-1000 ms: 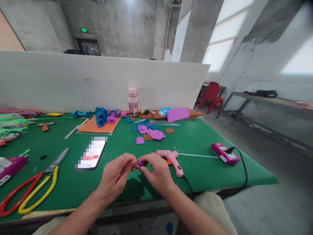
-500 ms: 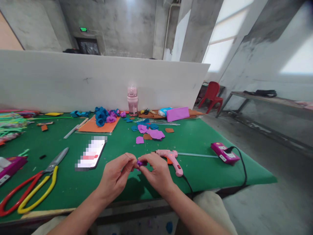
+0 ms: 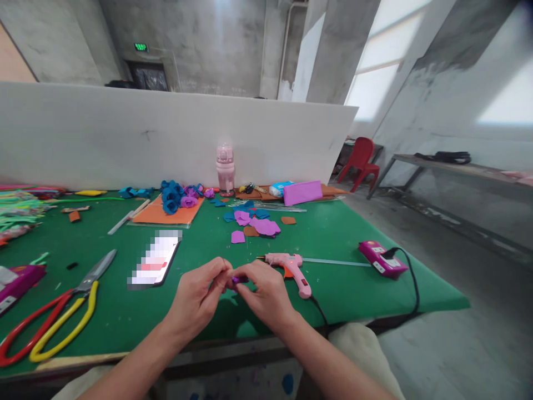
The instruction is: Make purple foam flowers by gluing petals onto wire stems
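Observation:
Between my two hands, just above the table's near edge, is a small purple paper piece point(image 3: 235, 280), rolled or crumpled and mostly covered by fingers. My right hand point(image 3: 266, 289) pinches it between thumb and forefinger. My left hand point(image 3: 204, 289) has its fingertips closed at the piece's left side, touching the right fingertips. Close by on the right, a pink hot glue gun point(image 3: 291, 269) lies on its side with a clear glue stick point(image 3: 337, 262) out of its back. Purple paper petals point(image 3: 265, 226) and brown paper pieces point(image 3: 251, 231) lie beyond the hands.
Large scissors point(image 3: 85, 289) and a phone point(image 3: 160, 258) lie to the left. Blue and purple paper roses point(image 3: 172, 199) rest on an orange sheet point(image 3: 162, 216). A pink bottle point(image 3: 225, 172) stands by the white board point(image 3: 125, 133). A power strip point(image 3: 382, 258) sits at right, its cord hanging over the edge.
My fingers have shifted slightly around the purple piece, and less of it shows now. Both hands stay in nearly the same place.

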Action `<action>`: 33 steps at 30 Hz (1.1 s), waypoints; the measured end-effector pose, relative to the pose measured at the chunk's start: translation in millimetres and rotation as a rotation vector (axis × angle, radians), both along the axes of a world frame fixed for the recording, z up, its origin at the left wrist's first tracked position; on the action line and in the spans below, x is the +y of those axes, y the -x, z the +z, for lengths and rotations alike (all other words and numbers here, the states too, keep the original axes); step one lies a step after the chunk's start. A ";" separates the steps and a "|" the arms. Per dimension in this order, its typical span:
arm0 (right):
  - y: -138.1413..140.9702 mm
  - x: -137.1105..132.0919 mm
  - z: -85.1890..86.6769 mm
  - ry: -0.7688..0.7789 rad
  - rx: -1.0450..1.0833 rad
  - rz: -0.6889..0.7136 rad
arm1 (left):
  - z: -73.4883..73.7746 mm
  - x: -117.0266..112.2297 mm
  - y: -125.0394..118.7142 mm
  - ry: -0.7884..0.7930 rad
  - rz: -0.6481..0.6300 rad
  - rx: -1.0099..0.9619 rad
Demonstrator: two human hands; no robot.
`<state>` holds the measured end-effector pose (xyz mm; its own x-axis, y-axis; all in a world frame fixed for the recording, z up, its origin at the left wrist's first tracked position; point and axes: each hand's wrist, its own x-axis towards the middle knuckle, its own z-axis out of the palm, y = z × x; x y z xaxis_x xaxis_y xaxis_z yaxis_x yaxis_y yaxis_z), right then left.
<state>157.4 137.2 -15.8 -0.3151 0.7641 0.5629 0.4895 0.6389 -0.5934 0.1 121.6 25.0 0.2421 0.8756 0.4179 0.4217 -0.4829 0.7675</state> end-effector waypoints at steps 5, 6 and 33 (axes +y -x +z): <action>0.4 -0.3 -1.0 0.009 -0.001 -0.031 | -0.2 0.6 0.9 -0.033 0.003 0.036; 0.7 -0.1 -1.6 0.015 0.005 -0.037 | -0.8 0.5 0.9 -0.050 0.006 0.054; 1.6 0.8 -2.7 0.045 0.100 -0.034 | -3.8 -0.8 -0.1 -0.046 0.039 -0.001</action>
<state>155.8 138.1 -18.6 -0.2329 0.7989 0.5546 0.4475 0.5943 -0.6682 0.2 120.7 21.2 0.2083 0.8641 0.4581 0.4403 -0.5011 0.7450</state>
